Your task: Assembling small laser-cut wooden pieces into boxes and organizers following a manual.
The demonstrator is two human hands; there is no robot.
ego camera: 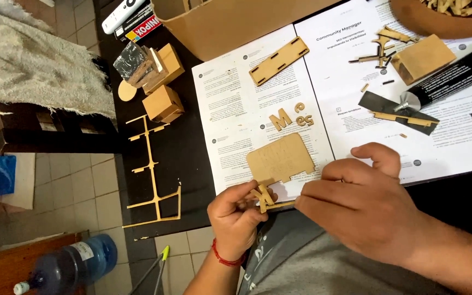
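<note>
The left hand (235,218) sits at the near edge of the black table (184,158), fingers curled and pinched shut on a small laser-cut wooden piece (264,198), a letter-like shape with a thin strip running off to its right. That piece hangs just past the table edge, over the person's grey-clad lap, directly below the flat wooden panel (281,158). A red cord bracelet (224,259) circles the left wrist.

The right hand (363,199) lies palm down to the right of the panel, knuckles up, fingers bent and reaching leftward; its fingertips meet the right end of the thin strip, though whether they grip it or only press it I cannot tell. The thumb arches above, near the lower margin of the printed paper sheets (247,104) that carry the panel.

Above the panel, loose wooden letters (290,118) lie close, and farther up a slotted wooden strip (278,60). Left of the panel is bare black table, then a thin leftover wooden frame (154,175) running to the table's left edge, with small wooden boxes (162,82) beyond it.
</note>
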